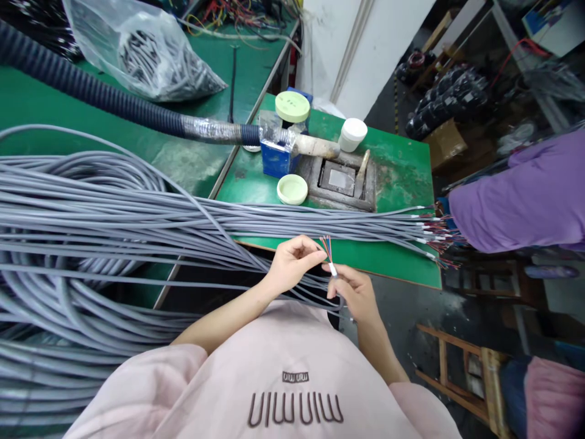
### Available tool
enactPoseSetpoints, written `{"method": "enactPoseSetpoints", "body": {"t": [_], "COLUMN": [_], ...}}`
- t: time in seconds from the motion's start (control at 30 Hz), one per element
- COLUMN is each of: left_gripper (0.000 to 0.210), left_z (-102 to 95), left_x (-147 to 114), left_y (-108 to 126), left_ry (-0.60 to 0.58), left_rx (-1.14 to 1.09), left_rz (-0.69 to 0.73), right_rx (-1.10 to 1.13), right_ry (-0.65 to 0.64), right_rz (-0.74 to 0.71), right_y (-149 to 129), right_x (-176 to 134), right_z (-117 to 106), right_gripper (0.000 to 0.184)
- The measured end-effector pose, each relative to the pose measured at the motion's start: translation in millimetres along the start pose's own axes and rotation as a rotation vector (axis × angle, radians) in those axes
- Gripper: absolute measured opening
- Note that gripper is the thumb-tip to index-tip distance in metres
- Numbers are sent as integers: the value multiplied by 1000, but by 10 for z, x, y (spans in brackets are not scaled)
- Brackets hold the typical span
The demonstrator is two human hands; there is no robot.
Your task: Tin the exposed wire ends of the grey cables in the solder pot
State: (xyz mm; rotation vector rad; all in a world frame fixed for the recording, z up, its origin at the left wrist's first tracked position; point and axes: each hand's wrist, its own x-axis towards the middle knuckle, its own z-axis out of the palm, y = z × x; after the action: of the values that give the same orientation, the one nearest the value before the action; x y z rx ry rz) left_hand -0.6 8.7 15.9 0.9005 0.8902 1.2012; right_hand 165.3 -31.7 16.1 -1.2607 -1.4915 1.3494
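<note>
We look down over a pink shirt at our two hands, raised just in front of the chest. Our right hand (354, 294) grips one grey cable (336, 275) near its end, thumb and forefinger closed around the white band where the outer sheath stops. The cable's stripped end sticks up just above that grip, fanning into thin coloured wires (325, 244). Our left hand (292, 262) is pinched on those wires from the left, fingertips touching them just above the right hand's hold. The rest of the cable drops below the right hand and out of sight.

Behind the hands a thick bundle (137, 213) of matching grey cables runs across the green table (402, 158), with its stripped ends near the right edge. Beyond the bundle stand a green lid (292, 189), a blue box (276, 157), a white jar (353, 134) and a square metal tray (338, 180). A ribbed black hose (91, 91) crosses the far left, beside a clear bag (146, 55). Another person's purple sleeve (521, 201) enters from the right.
</note>
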Motion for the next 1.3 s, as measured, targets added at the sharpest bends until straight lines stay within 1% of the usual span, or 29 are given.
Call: {"method": "enactPoseSetpoints", "body": {"t": [0.07, 0.17, 0.27, 0.33, 0.4, 0.47, 0.53, 0.6, 0.67, 0.7, 0.8, 0.87, 0.97, 1.03, 1.1, 1.2, 1.3], "left_gripper": [24, 25, 28, 29, 28, 28, 29, 28, 26, 24, 18, 20, 30, 34, 36, 36, 36], "left_z": [16, 46, 63, 58, 40, 17, -7, -42, -104, -148, -323, -446, -577, -617, -631, -632, -633], "left_x": [-31, -53, -45, -31, -15, 1, 18, 36, 57, 69, 109, 140, 179, 192, 193, 185, 180], "left_y": [-28, -48, -24, -4, 1, -13, -38, -55, -54, -46, -26, -44, -139, -219, -282, -321, -322], "left_ry": [-41, -49, -21, 24, 72, 106, 126, 128, 124, 125, 145, 172, 184, 156, 133, 127, 124], "left_rx": [42, 18, -76, -113, -115, -98, -78, -44, 55, 151, 586, 864, 1125, 1231, 1289, 1307, 1287], "left_rz": [40, 63, 60, 77, 97, 97, 85, 78, 106, 149, 372, 488, 532, 546, 564, 577, 578], "right_rx": [111, 140, 101, 6, -96, -154, -188, -241, -310, -346, -461, -556, -707, -813, -924, -1084, -1231], "right_ry": [41, 164, 270, 308, 318, 302, 276, 249, 234, 231, 220, 187, 106, 50, 10, -27, -60], "right_rz": [22, 7, -104, -195, -287, -353, -368, -350, -332, -331, -366, -385, -359, -315, -264, -200, -174], "right_y": [5, -9, -64, -117, -170, -217, -259, -310, -377, -416, -545, -614, -660, -651, -625, -581, -551], "right_x": [80, 178, 239, 279, 333, 404, 490, 593, 724, 803, 1111, 1357, 1722, 1918, 2059, 2182, 2241], "right_z": [35, 93, 134, 143, 141, 136, 135, 136, 128, 120, 77, 56, 70, 113, 169, 250, 306], "right_gripper": [31, 26, 20, 16, 14, 13, 10, 10, 15, 18, 23, 24, 25, 26, 26, 24, 24]}}
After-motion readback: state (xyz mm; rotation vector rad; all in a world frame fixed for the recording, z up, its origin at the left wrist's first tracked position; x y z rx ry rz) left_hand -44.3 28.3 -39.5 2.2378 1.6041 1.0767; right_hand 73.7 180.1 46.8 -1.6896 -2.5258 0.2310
